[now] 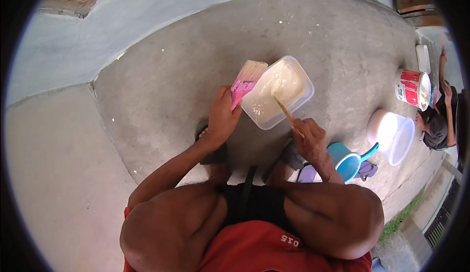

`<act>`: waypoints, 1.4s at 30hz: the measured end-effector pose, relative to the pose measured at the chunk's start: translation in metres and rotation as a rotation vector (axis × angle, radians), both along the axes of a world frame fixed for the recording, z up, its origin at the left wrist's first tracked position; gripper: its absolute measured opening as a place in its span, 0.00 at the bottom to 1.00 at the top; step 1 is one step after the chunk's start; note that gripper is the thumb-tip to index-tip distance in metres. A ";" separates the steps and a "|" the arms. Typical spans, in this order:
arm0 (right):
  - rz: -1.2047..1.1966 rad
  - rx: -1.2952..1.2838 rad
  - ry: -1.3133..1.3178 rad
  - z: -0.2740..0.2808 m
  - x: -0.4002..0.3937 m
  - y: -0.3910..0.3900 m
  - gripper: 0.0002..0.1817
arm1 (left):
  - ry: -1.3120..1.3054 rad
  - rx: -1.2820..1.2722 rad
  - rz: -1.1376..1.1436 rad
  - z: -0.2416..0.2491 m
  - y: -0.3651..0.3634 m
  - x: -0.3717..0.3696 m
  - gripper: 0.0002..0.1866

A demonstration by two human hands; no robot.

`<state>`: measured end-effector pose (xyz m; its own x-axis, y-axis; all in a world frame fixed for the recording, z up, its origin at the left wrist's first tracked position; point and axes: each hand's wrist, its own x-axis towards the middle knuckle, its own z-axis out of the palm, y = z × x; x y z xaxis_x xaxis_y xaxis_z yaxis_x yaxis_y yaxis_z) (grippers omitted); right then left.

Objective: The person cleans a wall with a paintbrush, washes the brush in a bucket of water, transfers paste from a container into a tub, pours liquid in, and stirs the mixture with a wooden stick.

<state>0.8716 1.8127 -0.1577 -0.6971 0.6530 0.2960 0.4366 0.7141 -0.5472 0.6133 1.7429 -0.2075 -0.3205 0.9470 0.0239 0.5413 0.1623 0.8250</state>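
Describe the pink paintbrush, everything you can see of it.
The paintbrush is a wide flat one with a bright pink body that looks like plastic and a band of pale tan bristles at the top, which look dry and clean. It stands tilted, bristles up and leaning to the right, over the concrete floor. The left hand grips its lower end, hiding the handle. Its bristle end sits right beside the near-left rim of the clear plastic container of creamy white paint; whether they touch cannot be told.

Left hand (223,118) and right hand (309,137) clenched (squatting).
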 end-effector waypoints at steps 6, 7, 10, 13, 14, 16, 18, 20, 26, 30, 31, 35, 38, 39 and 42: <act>-0.050 -0.046 0.012 -0.002 -0.015 0.019 0.13 | 0.013 -0.012 -0.022 0.005 -0.001 -0.002 0.17; -0.116 -0.015 -0.018 -0.003 -0.010 0.022 0.13 | 0.015 -0.018 -0.022 0.006 -0.003 -0.003 0.17; -0.080 -0.006 -0.052 0.000 0.003 0.003 0.12 | 0.005 -0.020 -0.018 0.006 -0.002 -0.001 0.16; -0.023 -0.030 0.022 -0.004 -0.015 -0.005 0.12 | -0.027 -0.017 -0.017 0.004 -0.003 0.001 0.17; -0.009 -0.050 0.042 -0.005 -0.020 0.000 0.12 | -0.024 -0.003 -0.034 0.005 -0.002 -0.001 0.16; -0.067 -0.022 0.024 -0.006 -0.015 0.016 0.12 | -0.013 0.007 -0.039 0.005 -0.002 -0.002 0.16; -0.128 -0.005 0.006 -0.007 -0.006 0.016 0.12 | -0.015 -0.033 -0.040 0.007 -0.004 -0.003 0.17; -0.120 0.010 -0.055 -0.001 0.002 0.006 0.12 | 0.004 0.005 -0.037 0.006 -0.002 -0.002 0.17; -0.078 -0.018 0.004 -0.002 -0.013 0.018 0.12 | -0.025 0.031 -0.047 0.004 -0.001 -0.001 0.18; -0.133 0.007 -0.044 -0.004 0.005 0.009 0.12 | 0.018 0.029 -0.037 0.002 -0.003 -0.001 0.18; -0.072 -0.012 -0.032 -0.003 0.005 0.001 0.12 | 0.017 0.031 -0.035 0.002 -0.003 -0.002 0.18; -0.010 -0.078 0.054 -0.003 -0.024 -0.001 0.11 | -0.044 0.025 -0.038 0.003 -0.002 0.000 0.18; -0.165 -0.052 0.006 -0.002 -0.011 0.018 0.11 | -0.032 0.018 -0.043 0.006 -0.003 -0.002 0.17; -0.199 -0.039 -0.026 -0.003 -0.002 0.017 0.10 | -0.024 0.015 -0.052 0.007 -0.003 -0.003 0.17; -0.098 -0.031 -0.001 0.002 0.002 -0.002 0.11 | -0.018 0.022 -0.017 0.007 -0.002 0.001 0.16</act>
<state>0.8734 1.8106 -0.1558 -0.6297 0.7269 0.2740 0.5037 0.6506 -0.5683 0.6147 1.7410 -0.2004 -0.3052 0.9515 0.0393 0.5284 0.1349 0.8382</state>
